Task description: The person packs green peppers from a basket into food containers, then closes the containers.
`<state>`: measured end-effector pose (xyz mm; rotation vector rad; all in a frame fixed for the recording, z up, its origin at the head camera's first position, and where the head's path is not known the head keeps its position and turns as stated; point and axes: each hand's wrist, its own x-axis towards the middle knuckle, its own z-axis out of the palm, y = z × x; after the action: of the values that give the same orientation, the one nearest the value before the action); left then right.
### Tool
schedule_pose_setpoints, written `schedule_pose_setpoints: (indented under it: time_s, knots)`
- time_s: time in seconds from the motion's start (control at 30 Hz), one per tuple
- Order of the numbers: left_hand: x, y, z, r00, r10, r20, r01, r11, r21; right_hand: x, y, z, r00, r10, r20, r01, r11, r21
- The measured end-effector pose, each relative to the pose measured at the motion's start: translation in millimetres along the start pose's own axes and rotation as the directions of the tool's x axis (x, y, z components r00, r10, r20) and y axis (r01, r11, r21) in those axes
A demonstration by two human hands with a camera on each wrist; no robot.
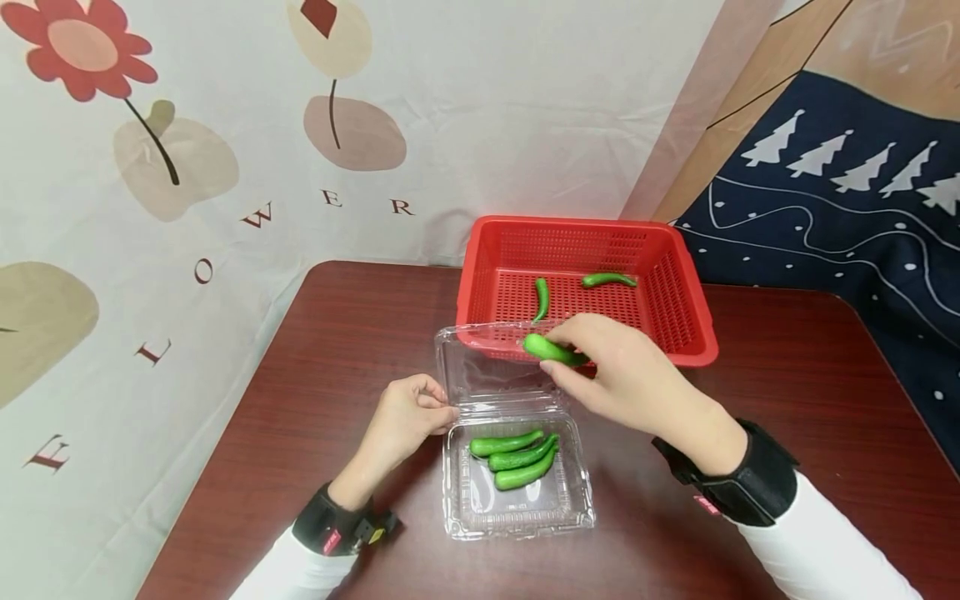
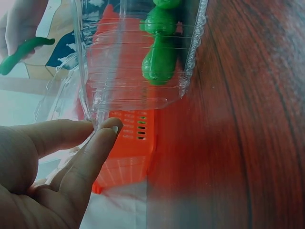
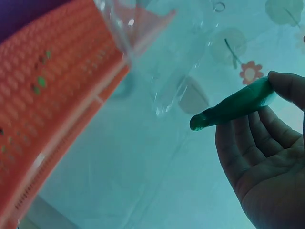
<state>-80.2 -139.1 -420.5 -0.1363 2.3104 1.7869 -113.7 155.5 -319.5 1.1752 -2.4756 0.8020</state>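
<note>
A clear plastic clamshell container stands on the table with its lid raised at the back. Three green chili peppers lie side by side in its base. At the left end of the hinge, my left hand pinches the container's edge between thumb and fingertips. Over the lid, my right hand holds another green chili pepper between thumb and fingers. In the right wrist view this pepper points away from the palm, its far end free.
Behind the container sits a red perforated basket, its front wall overlapped by the raised lid. Inside are two more green chili peppers, one curved upright and one lying sideways. A printed cloth hangs behind the brown table.
</note>
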Motion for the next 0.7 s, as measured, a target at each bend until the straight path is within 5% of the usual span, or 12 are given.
schedule_pose_setpoints:
  time_s: [0.3, 0.7]
  knots:
    - [-0.3, 0.9, 0.5, 1.000, 0.000, 0.002, 0.000, 1.000, -0.005, -20, -17, 26, 0.993, -0.082, 0.082, 0.082, 0.997, 0.005]
    - [-1.0, -0.7, 1.5, 1.000, 0.010, 0.000, -0.010, 1.000, 0.003, -45, -32, 69, 0.937, -0.163, 0.309, 0.182, 0.983, -0.033]
